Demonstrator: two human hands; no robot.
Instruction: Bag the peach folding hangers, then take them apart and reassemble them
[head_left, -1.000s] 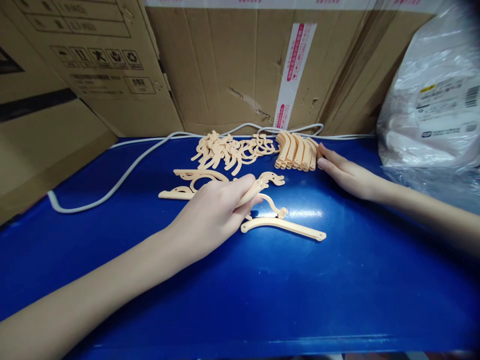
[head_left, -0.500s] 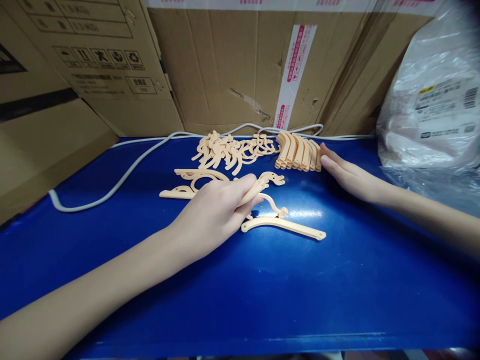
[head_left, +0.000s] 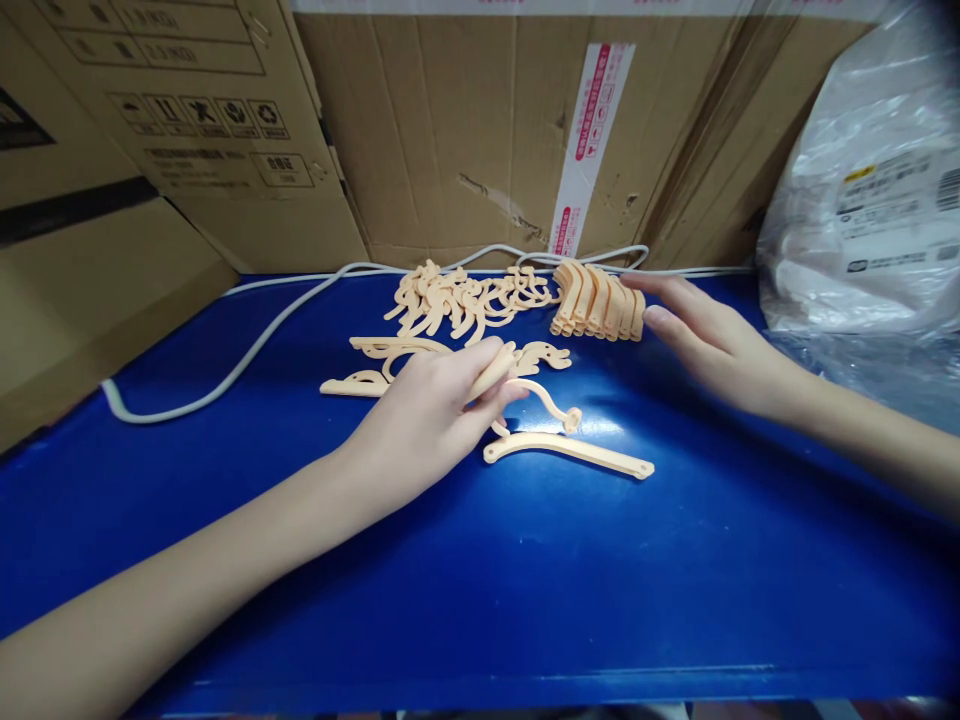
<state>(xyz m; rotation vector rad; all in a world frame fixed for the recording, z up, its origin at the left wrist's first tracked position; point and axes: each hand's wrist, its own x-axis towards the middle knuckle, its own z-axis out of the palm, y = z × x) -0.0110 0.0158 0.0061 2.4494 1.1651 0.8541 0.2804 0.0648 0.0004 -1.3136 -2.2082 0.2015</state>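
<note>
My left hand (head_left: 442,400) is closed around a beige curved bar (head_left: 491,372), whose end shows between thumb and fingers. A thin S-shaped hook piece (head_left: 551,402) with a rounded tip sticks out beyond its fingers; I cannot tell whether the hand grips it too. Just below lies one beige arm piece (head_left: 568,452), like a hanger arm, with a hole at each end. My right hand (head_left: 720,340) has thumb and fingers apart at the right end of a row of stacked curved arms (head_left: 596,303), fingertips at the top of the last ones.
Loose beige hook pieces (head_left: 450,300) lie heaped at the back. More beige parts (head_left: 356,387) lie left of and behind my left hand on the blue table (head_left: 525,600). A white cable (head_left: 247,360), cardboard boxes (head_left: 450,130) and a clear plastic bag (head_left: 840,240) border the surface.
My right hand has spread its fingers and moved its fingertips up over the right end of the stacked row. My left hand has tilted slightly, still holding the curved bar.
</note>
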